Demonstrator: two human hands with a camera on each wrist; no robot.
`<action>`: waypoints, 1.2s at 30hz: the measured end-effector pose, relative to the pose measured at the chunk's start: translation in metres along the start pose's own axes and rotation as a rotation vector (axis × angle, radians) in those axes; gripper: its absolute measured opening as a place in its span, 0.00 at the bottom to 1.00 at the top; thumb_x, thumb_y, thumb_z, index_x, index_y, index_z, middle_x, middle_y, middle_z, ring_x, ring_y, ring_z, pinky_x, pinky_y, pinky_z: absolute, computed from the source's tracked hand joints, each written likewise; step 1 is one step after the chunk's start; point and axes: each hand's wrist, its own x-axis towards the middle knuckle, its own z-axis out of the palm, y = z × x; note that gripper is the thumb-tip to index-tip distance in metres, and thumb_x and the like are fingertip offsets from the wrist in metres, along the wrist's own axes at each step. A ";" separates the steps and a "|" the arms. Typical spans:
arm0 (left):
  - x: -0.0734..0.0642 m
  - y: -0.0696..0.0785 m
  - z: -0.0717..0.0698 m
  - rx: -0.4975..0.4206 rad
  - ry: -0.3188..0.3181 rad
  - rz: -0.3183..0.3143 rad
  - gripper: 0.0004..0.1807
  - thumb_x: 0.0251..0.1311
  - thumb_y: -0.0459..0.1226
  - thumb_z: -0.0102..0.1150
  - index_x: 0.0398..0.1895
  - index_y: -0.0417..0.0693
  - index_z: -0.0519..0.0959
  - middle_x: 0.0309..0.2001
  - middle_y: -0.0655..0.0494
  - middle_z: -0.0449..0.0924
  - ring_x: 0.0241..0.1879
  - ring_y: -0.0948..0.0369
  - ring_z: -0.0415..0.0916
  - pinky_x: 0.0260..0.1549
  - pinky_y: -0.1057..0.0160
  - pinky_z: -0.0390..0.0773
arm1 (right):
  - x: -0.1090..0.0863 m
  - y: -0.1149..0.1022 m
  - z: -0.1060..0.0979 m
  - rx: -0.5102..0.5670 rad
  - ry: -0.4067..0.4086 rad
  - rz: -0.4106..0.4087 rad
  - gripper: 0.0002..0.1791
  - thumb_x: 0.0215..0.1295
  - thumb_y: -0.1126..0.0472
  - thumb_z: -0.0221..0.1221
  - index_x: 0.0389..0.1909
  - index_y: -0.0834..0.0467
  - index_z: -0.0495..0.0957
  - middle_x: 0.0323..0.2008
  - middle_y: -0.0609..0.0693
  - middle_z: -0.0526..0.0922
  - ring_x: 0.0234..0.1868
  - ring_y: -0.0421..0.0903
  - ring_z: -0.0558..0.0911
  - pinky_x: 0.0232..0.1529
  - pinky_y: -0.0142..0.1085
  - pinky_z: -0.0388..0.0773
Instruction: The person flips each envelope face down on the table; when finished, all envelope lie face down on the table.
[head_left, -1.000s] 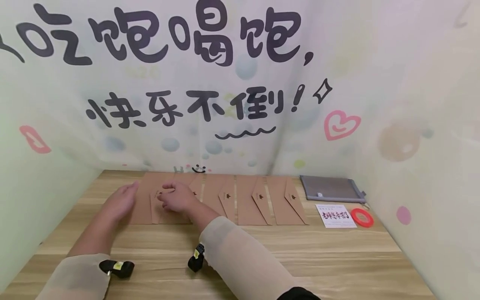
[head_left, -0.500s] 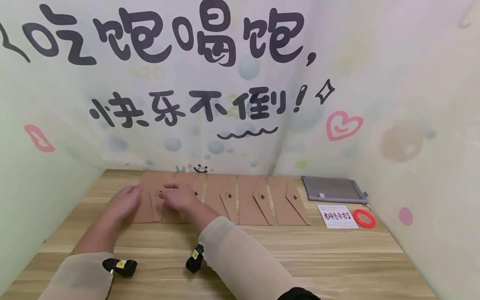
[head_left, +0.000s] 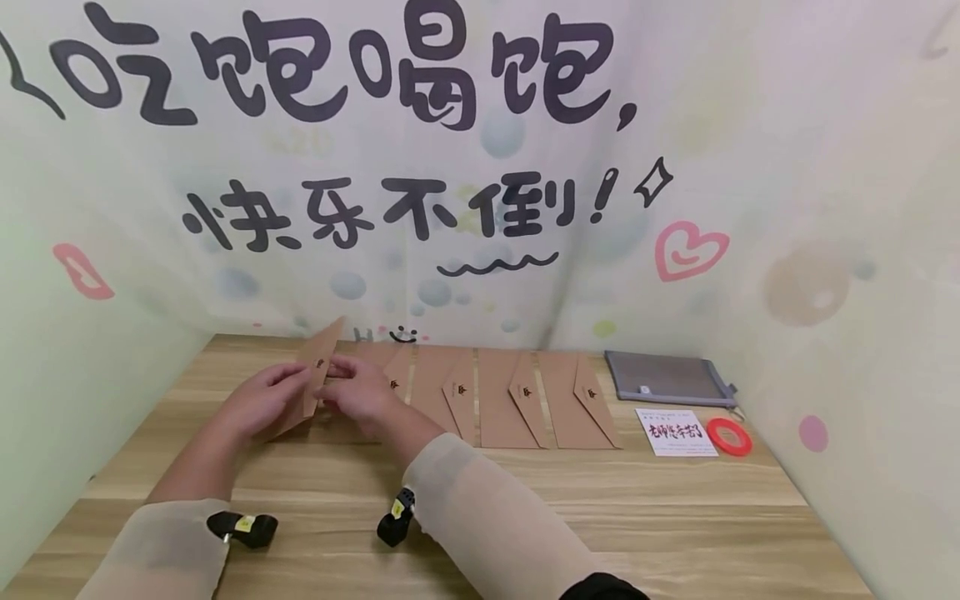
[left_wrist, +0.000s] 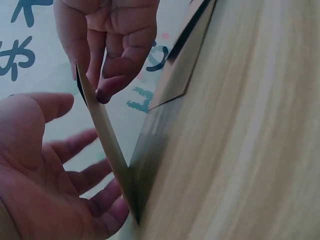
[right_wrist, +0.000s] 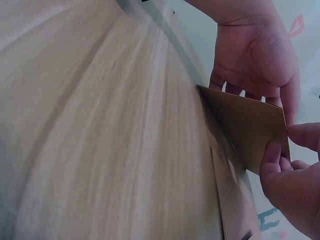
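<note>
A brown kraft envelope [head_left: 324, 367] with a small dark print stands tilted up off the table at the left end of a row. My right hand [head_left: 360, 398] pinches its raised edge between thumb and fingers, plain in the right wrist view, where the right hand [right_wrist: 295, 192] is at lower right. Behind the envelope is my left hand [head_left: 264, 404]. In the left wrist view the left hand [left_wrist: 35, 170] has its fingers spread against or close to the envelope [left_wrist: 109, 137], and its thumb stands apart from it.
To the right, several more brown envelopes [head_left: 498, 408] lie flat in a row. Beyond them are a grey zip pouch [head_left: 663, 379], a white printed card [head_left: 663, 442] and a red ring [head_left: 712, 432]. A printed curtain [head_left: 360, 158] closes off the back of the wooden table [head_left: 315, 517].
The leftmost envelope lay flat and now stands tilted up, its right edge lifted by the right hand. The left hand has shifted slightly right, against it.
</note>
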 end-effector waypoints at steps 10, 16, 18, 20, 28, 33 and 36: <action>-0.001 -0.002 -0.005 -0.172 -0.068 0.024 0.46 0.81 0.64 0.37 0.86 0.42 0.51 0.84 0.33 0.53 0.81 0.34 0.56 0.69 0.33 0.73 | -0.003 -0.016 0.005 -0.015 -0.126 -0.011 0.34 0.67 0.67 0.71 0.74 0.53 0.76 0.57 0.48 0.86 0.51 0.44 0.88 0.56 0.44 0.89; -0.006 0.003 -0.006 -0.237 -0.048 0.022 0.46 0.81 0.65 0.37 0.87 0.42 0.49 0.84 0.33 0.53 0.83 0.34 0.52 0.68 0.34 0.75 | -0.005 -0.023 0.008 -0.061 -0.193 -0.007 0.35 0.70 0.64 0.69 0.77 0.48 0.73 0.59 0.48 0.87 0.50 0.43 0.89 0.57 0.46 0.89; -0.006 0.004 -0.006 -0.237 -0.022 0.023 0.45 0.82 0.63 0.37 0.87 0.43 0.50 0.84 0.33 0.53 0.83 0.34 0.52 0.69 0.34 0.75 | -0.005 -0.022 0.009 -0.078 -0.205 -0.010 0.34 0.71 0.62 0.69 0.76 0.46 0.73 0.59 0.47 0.87 0.50 0.43 0.89 0.58 0.47 0.89; -0.007 0.006 -0.007 -0.233 0.015 0.020 0.43 0.82 0.62 0.37 0.86 0.44 0.53 0.84 0.34 0.55 0.82 0.35 0.54 0.69 0.36 0.76 | -0.005 -0.021 0.009 -0.093 -0.220 -0.009 0.34 0.71 0.61 0.69 0.76 0.44 0.74 0.60 0.45 0.86 0.51 0.41 0.89 0.59 0.48 0.88; -0.008 0.016 -0.012 -0.245 0.169 0.011 0.34 0.82 0.55 0.44 0.83 0.49 0.63 0.81 0.40 0.64 0.70 0.50 0.72 0.46 0.71 0.82 | -0.005 -0.007 0.010 -0.159 -0.256 0.068 0.30 0.73 0.57 0.68 0.74 0.41 0.76 0.63 0.48 0.85 0.52 0.45 0.87 0.62 0.51 0.86; -0.008 0.013 -0.016 -0.211 0.299 0.030 0.30 0.81 0.45 0.49 0.81 0.45 0.67 0.78 0.41 0.70 0.57 0.68 0.74 0.42 0.79 0.78 | -0.006 -0.003 0.011 -0.201 -0.237 0.073 0.31 0.72 0.57 0.68 0.74 0.48 0.76 0.57 0.47 0.87 0.41 0.45 0.84 0.53 0.45 0.86; -0.009 0.007 -0.019 -0.197 0.371 0.018 0.29 0.80 0.41 0.51 0.80 0.43 0.67 0.78 0.40 0.71 0.55 0.71 0.73 0.41 0.82 0.77 | -0.006 -0.003 0.010 -0.208 -0.218 0.078 0.31 0.71 0.57 0.68 0.74 0.50 0.76 0.53 0.45 0.87 0.34 0.44 0.80 0.43 0.40 0.82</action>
